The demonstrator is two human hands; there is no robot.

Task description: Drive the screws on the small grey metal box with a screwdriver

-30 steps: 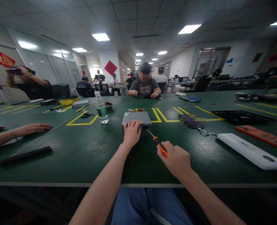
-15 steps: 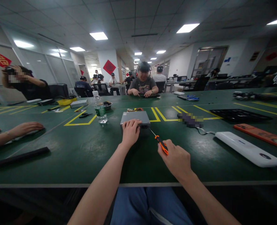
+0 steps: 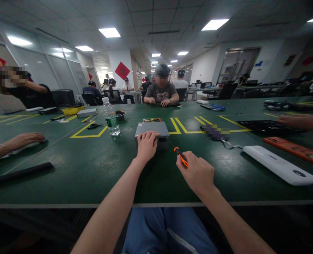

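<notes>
A grey metal box (image 3: 153, 127) lies on the green table (image 3: 92, 169) straight in front of me. My left hand (image 3: 146, 145) is wrapped over its near edge, fingers closed on it. My right hand (image 3: 197, 173) grips an orange and black screwdriver (image 3: 181, 157). Its thin shaft points up and left, with the tip at the box's near right corner.
A water bottle (image 3: 110, 117) stands left of the box. A white device (image 3: 279, 164) with a cable and an orange strip (image 3: 294, 149) lie to the right, a black bar (image 3: 20, 173) to the left. Other people's hands (image 3: 20, 140) rest at both sides; a person (image 3: 162, 90) sits opposite.
My right hand and the screwdriver have shifted slightly left and up towards the box. A hand has come into view at the right edge. My left hand stays on the box.
</notes>
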